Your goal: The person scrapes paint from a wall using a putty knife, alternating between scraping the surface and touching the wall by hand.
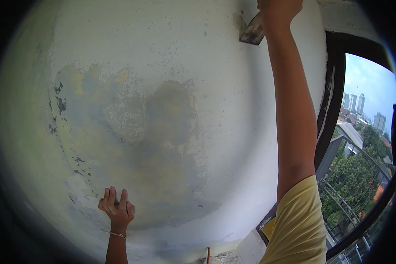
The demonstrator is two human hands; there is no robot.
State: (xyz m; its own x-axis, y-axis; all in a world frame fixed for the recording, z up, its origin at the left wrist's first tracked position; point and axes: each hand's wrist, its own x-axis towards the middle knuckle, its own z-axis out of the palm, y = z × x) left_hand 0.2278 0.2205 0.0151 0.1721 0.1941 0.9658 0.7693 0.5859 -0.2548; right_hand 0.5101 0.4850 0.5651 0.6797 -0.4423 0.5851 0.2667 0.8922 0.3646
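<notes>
High on the wall at the upper right, my right hand (280, 9) is wrapped round a scraper, its arm stretched up. The broad, stained blade of the scraper (252, 31) lies against the white wall (224, 88). My left hand (118, 207) rests on the lower left of the wall, fingers apart and somewhat bent, holding nothing. A thin bracelet (114, 233) circles that wrist. Above and right of it spreads a rough grey and yellowish patch (167, 119) with flaked edges. The scraper's handle is hidden by my right hand.
A dark-framed window (335, 88) stands at the right, with a railing, trees and tall buildings outside. An orange-brown stick (208, 255) stands at the bottom, near a rough ledge (224, 257). Dark chipped spots (60, 104) run down the wall's left side.
</notes>
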